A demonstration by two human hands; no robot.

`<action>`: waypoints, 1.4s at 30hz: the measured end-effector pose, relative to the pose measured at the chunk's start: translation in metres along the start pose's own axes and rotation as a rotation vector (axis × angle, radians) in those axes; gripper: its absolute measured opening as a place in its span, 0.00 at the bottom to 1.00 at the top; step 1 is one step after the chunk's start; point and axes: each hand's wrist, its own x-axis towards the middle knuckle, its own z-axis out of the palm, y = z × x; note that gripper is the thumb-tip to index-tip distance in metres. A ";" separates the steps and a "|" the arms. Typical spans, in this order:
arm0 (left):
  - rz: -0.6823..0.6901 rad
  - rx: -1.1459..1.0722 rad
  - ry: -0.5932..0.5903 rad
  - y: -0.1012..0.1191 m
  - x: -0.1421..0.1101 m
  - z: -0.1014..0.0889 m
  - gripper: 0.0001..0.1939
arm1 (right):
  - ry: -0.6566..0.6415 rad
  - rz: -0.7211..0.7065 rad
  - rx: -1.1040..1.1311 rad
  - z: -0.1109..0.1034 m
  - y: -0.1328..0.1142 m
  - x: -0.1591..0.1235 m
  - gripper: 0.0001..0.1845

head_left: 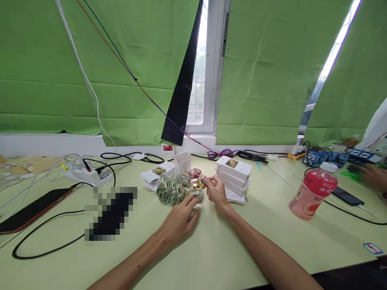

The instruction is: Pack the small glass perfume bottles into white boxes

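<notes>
right forearm (256, 241) | clear bottle (198, 194), upright, ahead of left hand (180, 213), fingers against it, grip unclear | right hand (215, 190) right of gold cap (195, 187), fingers curled, hold unclear

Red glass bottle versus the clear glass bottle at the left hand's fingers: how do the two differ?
Colour: the red glass bottle looks red, while the clear glass bottle looks nearly colourless. Position: the red one stands farther back, the clear one nearer the wearer. Overlap: the left hand partly covers the clear one, not the red one. Both have rounded bodies.
</notes>
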 end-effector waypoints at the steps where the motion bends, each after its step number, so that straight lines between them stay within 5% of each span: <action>1: -0.002 -0.009 -0.009 -0.001 0.000 0.001 0.09 | -0.017 0.048 0.045 0.000 0.000 0.001 0.25; 12: -0.003 -0.028 0.000 0.002 0.000 -0.003 0.08 | -0.067 0.138 0.216 -0.004 0.000 0.002 0.26; 25: -0.043 -0.031 0.221 0.001 0.000 0.001 0.07 | -0.088 0.115 0.171 -0.003 -0.008 -0.003 0.25; 42: -0.164 -0.018 0.068 0.000 0.000 0.003 0.08 | -0.112 0.077 0.173 -0.003 -0.009 -0.005 0.21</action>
